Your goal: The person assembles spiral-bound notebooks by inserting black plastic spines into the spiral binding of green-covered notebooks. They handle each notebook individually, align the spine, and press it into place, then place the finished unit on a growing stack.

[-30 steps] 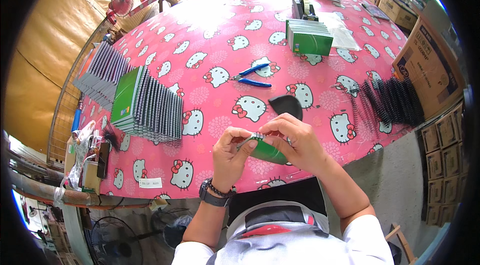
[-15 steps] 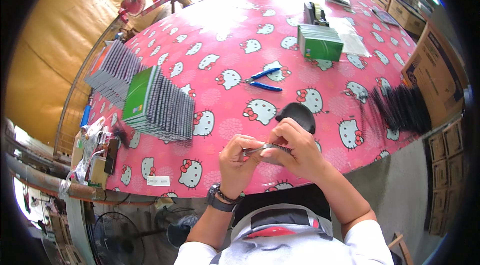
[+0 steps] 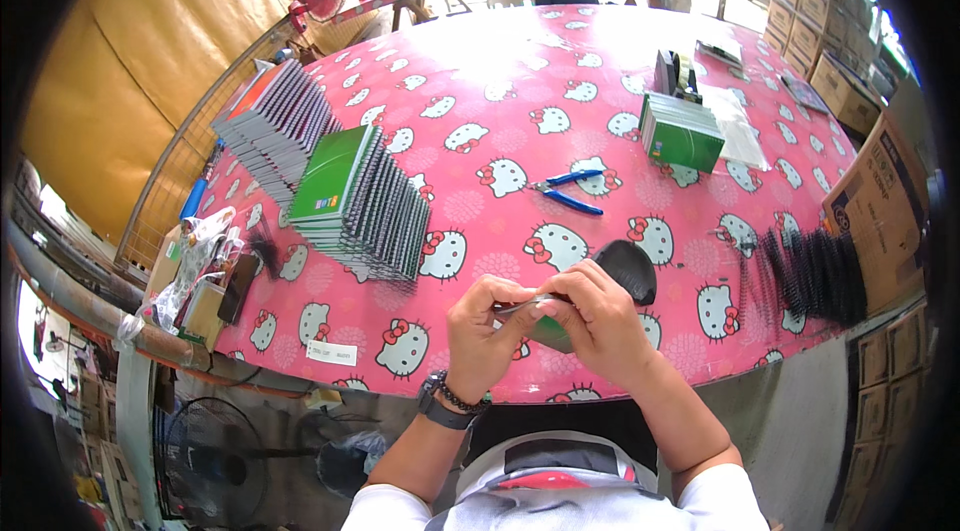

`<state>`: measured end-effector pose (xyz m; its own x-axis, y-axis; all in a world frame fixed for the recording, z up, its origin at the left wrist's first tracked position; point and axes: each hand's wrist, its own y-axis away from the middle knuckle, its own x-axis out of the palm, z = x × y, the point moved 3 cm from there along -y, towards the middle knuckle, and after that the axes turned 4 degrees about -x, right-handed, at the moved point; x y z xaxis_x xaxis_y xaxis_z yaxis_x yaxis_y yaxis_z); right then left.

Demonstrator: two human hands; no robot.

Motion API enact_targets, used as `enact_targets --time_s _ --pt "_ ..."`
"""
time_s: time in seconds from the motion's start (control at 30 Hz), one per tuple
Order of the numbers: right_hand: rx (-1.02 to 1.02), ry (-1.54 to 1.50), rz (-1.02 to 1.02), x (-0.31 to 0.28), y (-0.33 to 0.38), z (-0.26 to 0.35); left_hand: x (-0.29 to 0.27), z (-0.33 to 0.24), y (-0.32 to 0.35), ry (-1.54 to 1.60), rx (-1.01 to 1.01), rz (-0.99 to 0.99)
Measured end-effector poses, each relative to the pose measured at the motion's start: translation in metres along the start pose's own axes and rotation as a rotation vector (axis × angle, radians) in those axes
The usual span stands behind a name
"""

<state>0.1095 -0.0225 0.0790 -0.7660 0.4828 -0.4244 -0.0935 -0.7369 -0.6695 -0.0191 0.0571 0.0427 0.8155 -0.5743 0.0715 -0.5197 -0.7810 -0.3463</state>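
Note:
Both my hands meet at the table's near edge around a thin green-covered notebook (image 3: pixel 550 334), held edge up. My left hand (image 3: pixel 482 323) pinches its edge on one side. Close beside it, my right hand (image 3: pixel 597 319) grips the same edge with thumb and bent fingers. The fingers cover most of the notebook, and its binding is largely hidden. Just beyond my right hand lies a black rounded dish-like object (image 3: pixel 628 269). Farther off, blue-handled cutting pliers (image 3: pixel 572 191) rest with their handles spread.
Stacks of spiral-bound notebooks (image 3: pixel 365 206) stand at the left. Green notebooks (image 3: pixel 683 134) sit by a tape dispenser (image 3: pixel 677 76) at the far right. Black spiral coils (image 3: pixel 815 276) lie near a cardboard box (image 3: pixel 880 216). A plastic-wrapped box of items (image 3: pixel 205 276) stands at the left edge.
The view has shifted, so the table's things appear lower and farther right. The notebook has turned between my hands, showing more green cover. Both hands keep their grip.

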Motion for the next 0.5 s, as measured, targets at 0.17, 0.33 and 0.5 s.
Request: enact_targets --time_s 0.17,0.33,0.5 --pt "-0.074 -0.074 0.014 0.02 -0.038 0.011 -0.037 -0.013 -0.006 -0.183 0.126 -0.122" --pt "0.142 -0.508 -0.116 0.047 -0.116 0.016 -0.067 -0.032 -0.011 0.085 0.089 -0.212" --pt "0.022 -0.38 -0.217 0.098 -0.216 -0.022 -0.142 -0.089 -0.071 -0.161 0.139 -0.508"
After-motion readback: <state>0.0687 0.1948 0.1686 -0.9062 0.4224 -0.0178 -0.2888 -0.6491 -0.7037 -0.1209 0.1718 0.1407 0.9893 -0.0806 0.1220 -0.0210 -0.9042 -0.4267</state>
